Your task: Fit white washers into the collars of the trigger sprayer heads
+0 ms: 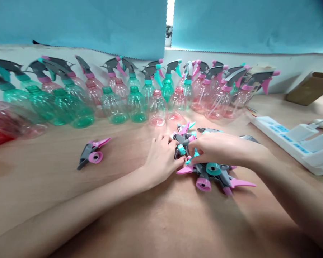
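The fingers of the left hand (163,154) are bending over the left side of a heap of spray heads (224,176). Its thumb and index finger are standing apart, and a turquoise collar (181,149) is showing between them; I cannot tell whether they are pressing on it. The right hand (210,145) is hanging over the same heap from the other side, its thumb and fingers curling toward each other. What they may be holding is hidden, so I cannot tell if they are clamped.

The heap is lying on the bench (164,222), a little right of its middle. One single spray head (90,157) is lying well apart, toward the left edge.

Toward the back edge, bottles are standing in uneven rows. Many fitted bottles (218,104) are already wearing their heads, most of them toward the back corners. Several open bottles (136,105), green and pink, are showing bare necks, mainly in the front row.

In my judgement, the work is going past its half, because the fitted ones are seeming more numerous; the open bottles and the loose heads are making up what is left.

Toward the right edge a white plastic object (293,150) is lying, and a brown box (307,87) is occupying the back right part.
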Motion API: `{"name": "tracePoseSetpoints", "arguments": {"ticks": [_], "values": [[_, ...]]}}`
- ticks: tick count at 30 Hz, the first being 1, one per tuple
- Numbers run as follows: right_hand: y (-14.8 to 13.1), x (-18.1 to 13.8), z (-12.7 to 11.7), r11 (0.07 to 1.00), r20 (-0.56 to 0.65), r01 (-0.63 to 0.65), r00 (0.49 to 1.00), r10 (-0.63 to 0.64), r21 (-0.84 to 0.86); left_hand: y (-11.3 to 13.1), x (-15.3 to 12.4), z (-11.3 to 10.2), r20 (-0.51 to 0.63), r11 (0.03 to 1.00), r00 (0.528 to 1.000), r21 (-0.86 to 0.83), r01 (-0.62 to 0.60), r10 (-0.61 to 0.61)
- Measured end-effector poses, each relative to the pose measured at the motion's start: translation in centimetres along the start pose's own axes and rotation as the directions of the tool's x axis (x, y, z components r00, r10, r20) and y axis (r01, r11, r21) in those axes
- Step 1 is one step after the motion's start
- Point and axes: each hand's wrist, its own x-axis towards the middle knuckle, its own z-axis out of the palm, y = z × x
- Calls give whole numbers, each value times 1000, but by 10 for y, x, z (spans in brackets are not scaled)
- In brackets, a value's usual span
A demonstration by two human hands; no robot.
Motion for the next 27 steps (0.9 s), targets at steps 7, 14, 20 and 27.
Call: {"name": "tracePoseSetpoints", "arguments": {"ticks": [7, 14, 20, 27], "values": [[4, 9, 0, 1000, -169, 4, 986, -3, 2, -8, -12, -11, -22, 1000, 1000, 3, 10, -10], [-14, 26, 22, 991, -258, 132, 957, -132, -17, -27, -61, -23, -233, 989, 972, -137, -48, 15], [-14, 29, 31, 984, -231, 149, 958, -168, -98, -35, -71, -27, -320, 967, 941, -255, 21, -105], [-15, 15, 17, 983, -248, 80, 961, -120, -167, -37, -73, -23, -424, 940, 905, -326, -105, -45]]}}
